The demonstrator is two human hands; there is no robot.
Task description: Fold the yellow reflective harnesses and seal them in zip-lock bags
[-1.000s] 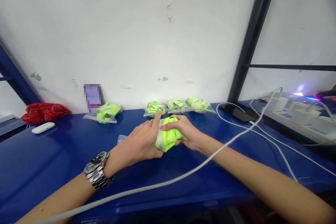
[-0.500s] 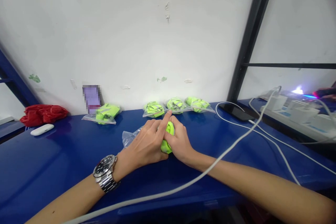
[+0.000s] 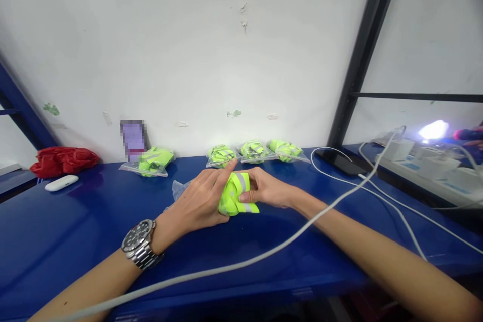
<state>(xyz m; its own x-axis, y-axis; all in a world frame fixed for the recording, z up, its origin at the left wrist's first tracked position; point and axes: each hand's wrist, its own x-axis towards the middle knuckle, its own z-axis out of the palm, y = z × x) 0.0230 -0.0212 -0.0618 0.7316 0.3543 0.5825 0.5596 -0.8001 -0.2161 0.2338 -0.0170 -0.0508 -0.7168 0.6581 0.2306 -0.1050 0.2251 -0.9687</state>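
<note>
Bundle (image 3: 229,200) of yellow-green fabric with reflective silver strips is located between the two hands, above the bench (image 3: 211,251). Left hand (image 3: 206,193): curled around the bundle's left side, one digit extended upward along it. Right hand (image 3: 266,188): pinching the bundle's right side, thumb on the near face. Clear plastic bag (image 3: 179,190): partly hidden behind the left hand; its contact with the bundle cannot be determined. Wristwatch (image 3: 139,241): fastened at the left wrist. White cable (image 3: 234,265): crosses on the near side of both hands. Three bagged bundles (image 3: 253,150): in a row beyond the hands, near the wall. White case (image 3: 62,183) and red plastic item (image 3: 64,162): well to the left of the left hand. Black phone (image 3: 340,163): right of the right hand and farther back
</note>
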